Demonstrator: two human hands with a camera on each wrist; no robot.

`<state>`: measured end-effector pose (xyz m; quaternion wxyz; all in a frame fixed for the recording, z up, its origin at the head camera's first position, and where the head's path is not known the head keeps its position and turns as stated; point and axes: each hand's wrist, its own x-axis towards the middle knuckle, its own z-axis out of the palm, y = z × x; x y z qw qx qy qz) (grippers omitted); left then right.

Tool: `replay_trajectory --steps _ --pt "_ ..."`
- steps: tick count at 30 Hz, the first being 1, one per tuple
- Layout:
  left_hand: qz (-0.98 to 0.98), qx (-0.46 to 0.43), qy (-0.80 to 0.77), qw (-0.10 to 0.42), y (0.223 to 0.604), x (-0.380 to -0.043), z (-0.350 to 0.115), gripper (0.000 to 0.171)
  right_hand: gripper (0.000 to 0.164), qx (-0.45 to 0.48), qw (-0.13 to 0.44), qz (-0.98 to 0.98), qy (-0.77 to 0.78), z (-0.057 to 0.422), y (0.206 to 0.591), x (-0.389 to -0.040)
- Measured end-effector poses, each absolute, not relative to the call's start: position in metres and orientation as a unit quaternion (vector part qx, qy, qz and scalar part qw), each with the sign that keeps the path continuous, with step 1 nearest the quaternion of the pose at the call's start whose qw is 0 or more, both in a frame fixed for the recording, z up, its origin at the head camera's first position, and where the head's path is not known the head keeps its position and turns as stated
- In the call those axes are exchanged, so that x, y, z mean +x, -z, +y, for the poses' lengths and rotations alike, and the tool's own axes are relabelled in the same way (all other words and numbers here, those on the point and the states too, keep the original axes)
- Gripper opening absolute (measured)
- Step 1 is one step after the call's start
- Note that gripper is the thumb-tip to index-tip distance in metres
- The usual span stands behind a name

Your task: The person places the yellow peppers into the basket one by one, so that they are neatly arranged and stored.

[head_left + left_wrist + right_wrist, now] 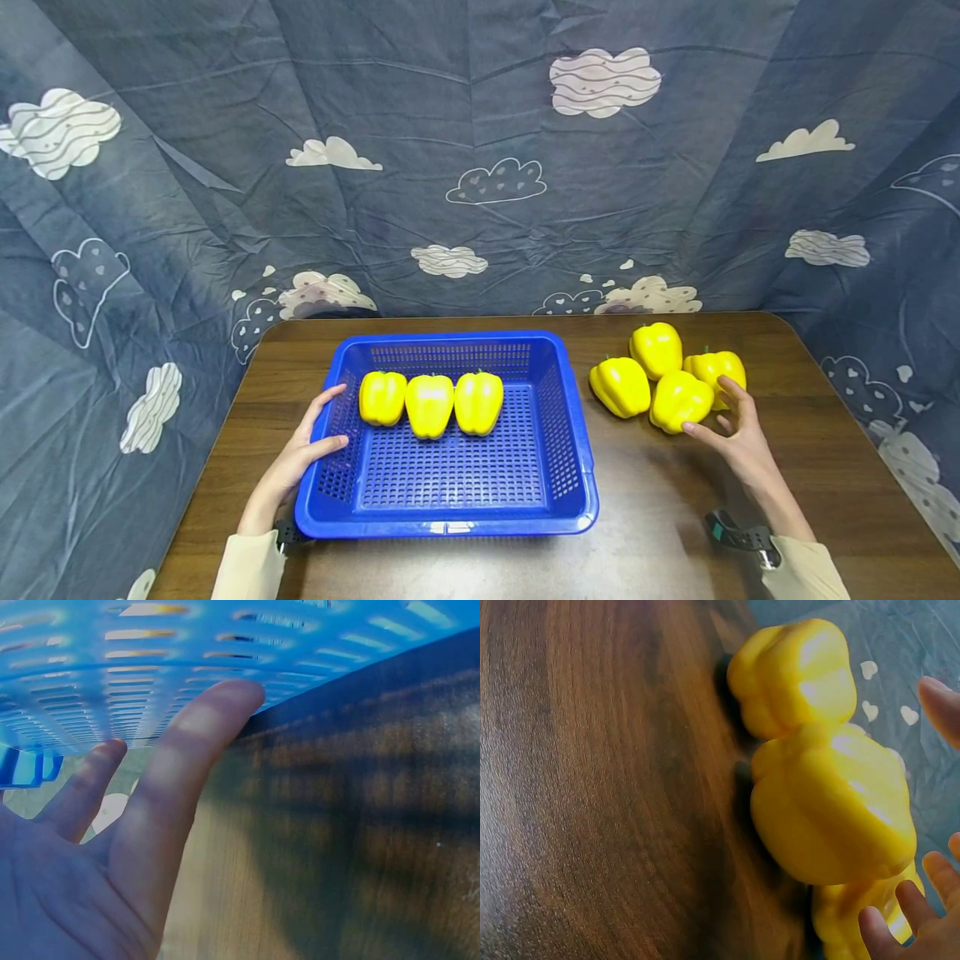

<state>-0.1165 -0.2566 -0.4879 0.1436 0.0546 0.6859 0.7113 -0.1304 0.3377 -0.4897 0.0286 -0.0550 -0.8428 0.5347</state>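
Observation:
My left hand is at the left side of a blue plastic basket, with its thumb and fingers spread and fairly straight over the rim. In the left wrist view, the thumb overlaps the slotted basket wall. Three yellow bell peppers stand in a row inside the basket. At the right, my right hand reaches round the near side of a yellow bell pepper, thumb tip right at it. Its fingers overlap another bell pepper behind. In the right wrist view, the fingers are spread apart.
Two more yellow bell peppers, one at the back and one nearer the basket, complete a tight cluster. A brown wooden table carries everything. Behind it hangs a dark blue cloth with white clouds.

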Motion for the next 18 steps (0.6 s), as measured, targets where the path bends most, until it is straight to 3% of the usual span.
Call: replay_trajectory --steps 18 --pt "0.686 0.055 -0.711 0.143 0.4879 -0.1168 -0.2569 0.069 0.098 -0.045 0.001 -0.877 -0.478 0.3305 0.4991 -0.136"
